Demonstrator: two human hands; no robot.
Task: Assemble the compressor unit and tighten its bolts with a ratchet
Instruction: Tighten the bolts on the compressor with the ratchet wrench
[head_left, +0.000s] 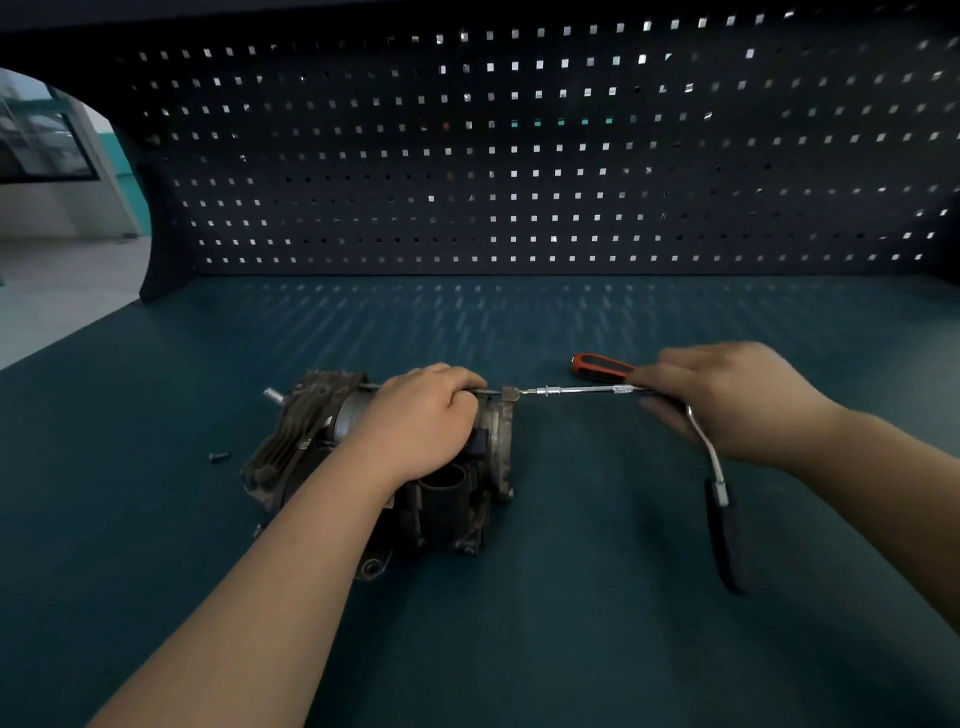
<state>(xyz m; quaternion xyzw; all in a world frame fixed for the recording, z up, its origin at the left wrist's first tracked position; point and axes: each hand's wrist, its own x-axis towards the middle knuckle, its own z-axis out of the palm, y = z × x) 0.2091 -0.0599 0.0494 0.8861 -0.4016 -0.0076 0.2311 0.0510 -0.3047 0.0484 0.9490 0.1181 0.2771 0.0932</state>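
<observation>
Left of centre on the dark green tabletop (571, 623) lies the compressor (296, 447), on its side, finned end toward the left of the frame and flat end plate toward the right. A short metal stub (274, 396) projects from its upper-left end.

The left hand (421, 415) rests on top of the compressor. Its fingers (462, 384) are curled over the upper edge and grip the housing beside a long bolt (491, 393) that runs along the top.

A socket (511, 394) sits on the bolt head at the end plate. A slim extension bar (571, 390) runs level from the socket toward the right. The right hand (727, 400) holds the ratchet (714, 467) at its head, where the bar joins it. The fingers (660, 374) are closed around this joint. The ratchet's black-gripped handle hangs down toward the lower right, off the tabletop.

A screwdriver (602, 366) with an orange and black handle lies just behind the right hand. One loose screw (219, 457) lies on the tabletop near the compressor's left side. A dark pegboard (519, 156) fills the upper part of the frame.
</observation>
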